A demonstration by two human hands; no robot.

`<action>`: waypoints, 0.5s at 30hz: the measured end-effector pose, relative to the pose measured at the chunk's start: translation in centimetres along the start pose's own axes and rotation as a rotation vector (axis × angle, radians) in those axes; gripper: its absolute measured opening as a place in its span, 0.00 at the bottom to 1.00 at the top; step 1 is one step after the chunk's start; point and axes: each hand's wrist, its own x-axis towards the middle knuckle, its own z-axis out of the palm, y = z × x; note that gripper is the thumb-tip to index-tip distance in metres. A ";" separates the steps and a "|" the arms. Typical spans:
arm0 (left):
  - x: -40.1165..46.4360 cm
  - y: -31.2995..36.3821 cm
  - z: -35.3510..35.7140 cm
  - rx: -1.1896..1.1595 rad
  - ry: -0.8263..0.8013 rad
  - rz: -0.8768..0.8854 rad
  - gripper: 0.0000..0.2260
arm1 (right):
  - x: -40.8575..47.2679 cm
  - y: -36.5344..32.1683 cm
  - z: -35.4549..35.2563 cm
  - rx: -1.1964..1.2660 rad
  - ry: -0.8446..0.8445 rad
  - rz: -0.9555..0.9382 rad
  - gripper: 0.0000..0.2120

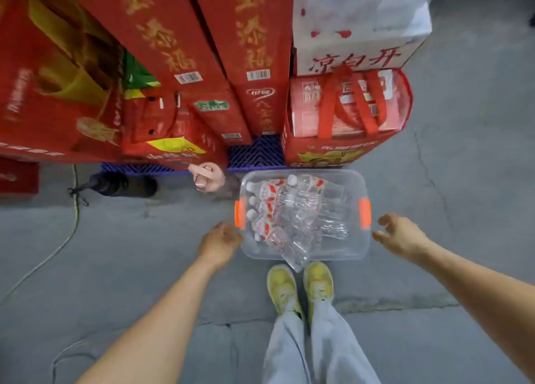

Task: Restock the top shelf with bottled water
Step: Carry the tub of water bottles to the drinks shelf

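- Clear plastic bin [351,249], orange latch handles [364,212] on its two short sides; stands on the grey concrete floor [463,181], just ahead of a pair of yellow shoes [283,289].
- Bottled water [265,192], white caps, red-and-white labels; several bottles lying on their sides inside the bin, crowded toward its left half.
- Left hand [221,240]: fingers spread and loosely bent, holding nothing, just beside the bin's left orange handle; contact cannot be told.
- Right hand [398,233]: fingers apart and curved, holding nothing, near the bin's right handle, a small gap showing.
- Red cartons [162,36] with gold lettering, stacked on a blue pallet [257,155] beyond the bin.
- Red-handled gift pack [347,105], under a white box [356,36].
- Another person's hand [208,176], fingers curled, left of the bin's far corner.
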 end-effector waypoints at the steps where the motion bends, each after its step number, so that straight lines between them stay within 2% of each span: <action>1: 1.5 -0.4 1.0 -0.022 -0.010 -0.011 0.15 | 1.6 0.3 1.0 0.026 -0.005 0.021 0.21; 5: 8.0 -1.9 4.5 -0.127 0.050 -0.101 0.18 | 8.0 0.7 4.4 0.202 -0.012 0.175 0.23; 10: 16.1 -3.6 8.6 -0.307 0.188 -0.300 0.27 | 15.5 2.6 7.7 0.399 0.071 0.406 0.37; 15: 21.3 -4.9 10.3 -0.457 0.227 -0.439 0.27 | 19.6 2.7 9.9 0.649 0.075 0.411 0.28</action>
